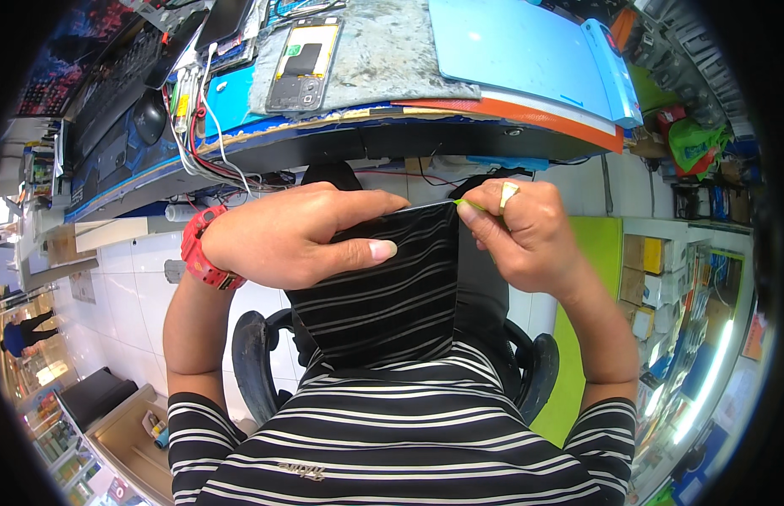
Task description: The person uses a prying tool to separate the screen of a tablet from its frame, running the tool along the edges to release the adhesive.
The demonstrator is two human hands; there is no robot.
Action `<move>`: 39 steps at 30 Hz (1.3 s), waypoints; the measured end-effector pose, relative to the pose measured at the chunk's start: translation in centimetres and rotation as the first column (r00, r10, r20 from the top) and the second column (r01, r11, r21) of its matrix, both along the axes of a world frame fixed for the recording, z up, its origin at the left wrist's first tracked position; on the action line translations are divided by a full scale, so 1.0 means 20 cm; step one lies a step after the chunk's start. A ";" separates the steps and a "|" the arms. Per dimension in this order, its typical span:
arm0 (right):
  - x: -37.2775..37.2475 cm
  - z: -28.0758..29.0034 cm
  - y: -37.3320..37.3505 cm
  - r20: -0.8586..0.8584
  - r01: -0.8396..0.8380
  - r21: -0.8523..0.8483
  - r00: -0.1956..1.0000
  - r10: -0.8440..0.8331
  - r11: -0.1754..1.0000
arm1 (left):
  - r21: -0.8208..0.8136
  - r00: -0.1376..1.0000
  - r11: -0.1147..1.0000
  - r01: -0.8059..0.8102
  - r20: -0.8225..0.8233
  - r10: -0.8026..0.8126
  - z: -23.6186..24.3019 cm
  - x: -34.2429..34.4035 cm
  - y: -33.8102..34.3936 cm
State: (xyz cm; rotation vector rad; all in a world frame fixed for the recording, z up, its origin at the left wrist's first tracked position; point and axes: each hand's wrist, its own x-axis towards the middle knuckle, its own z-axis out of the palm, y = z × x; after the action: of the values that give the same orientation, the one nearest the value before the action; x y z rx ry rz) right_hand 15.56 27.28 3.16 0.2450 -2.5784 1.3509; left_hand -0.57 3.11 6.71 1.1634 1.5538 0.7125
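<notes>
- left hand (278, 240) grips the glossy black panel (396, 291), thumb on its face.
- right hand (527, 232) pinches a small green piece (468, 203) at the panel's upper right corner.
- panel is between the striped shirt (400, 430) and the desk (442, 142).

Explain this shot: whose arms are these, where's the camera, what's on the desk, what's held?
No machine here: these are a person's bare arms. The only picture comes from a fisheye camera on their head, looking down, so straight edges bend near the rim.

The left hand, below a red wristwatch, grips a dark, glossy, striped-looking flat sheet by its upper edge. The right hand pinches a small bright-green tab at the sheet's upper right corner.

On the black-fronted desk ahead are a stained grey mat bearing an opened phone, a light-blue flat panel and, further left, a black mouse.
</notes>
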 end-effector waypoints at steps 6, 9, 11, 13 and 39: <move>0.04 0.00 -0.10 -0.154 0.135 0.133 0.981 -0.114 0.982 | 0.025 0.999 1.000 0.007 -0.045 -0.006 0.01 0.01 0.00; 0.05 0.02 -0.11 -0.177 0.150 0.241 0.978 -0.108 0.959 | 0.028 0.998 0.999 0.015 -0.064 -0.013 0.02 0.01 0.02; 0.06 0.05 -0.10 -0.162 0.147 0.316 0.982 -0.099 0.937 | 0.020 0.997 1.000 0.018 -0.074 -0.016 0.03 0.01 0.02; 0.06 0.10 -0.10 -0.145 0.141 0.393 0.985 -0.091 0.909 | 0.048 0.992 0.998 0.037 -0.125 -0.030 0.03 0.01 0.03; 0.09 -0.06 -0.05 0.025 0.146 -0.021 0.989 -0.145 0.989 | 0.062 0.990 0.996 0.065 -0.133 -0.056 -0.03 0.00 0.03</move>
State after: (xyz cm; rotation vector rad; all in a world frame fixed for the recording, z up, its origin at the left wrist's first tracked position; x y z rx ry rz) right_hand 17.38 26.18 1.98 0.0361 -2.5426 1.3380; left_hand -0.50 3.72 6.09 1.3238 1.6064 0.6629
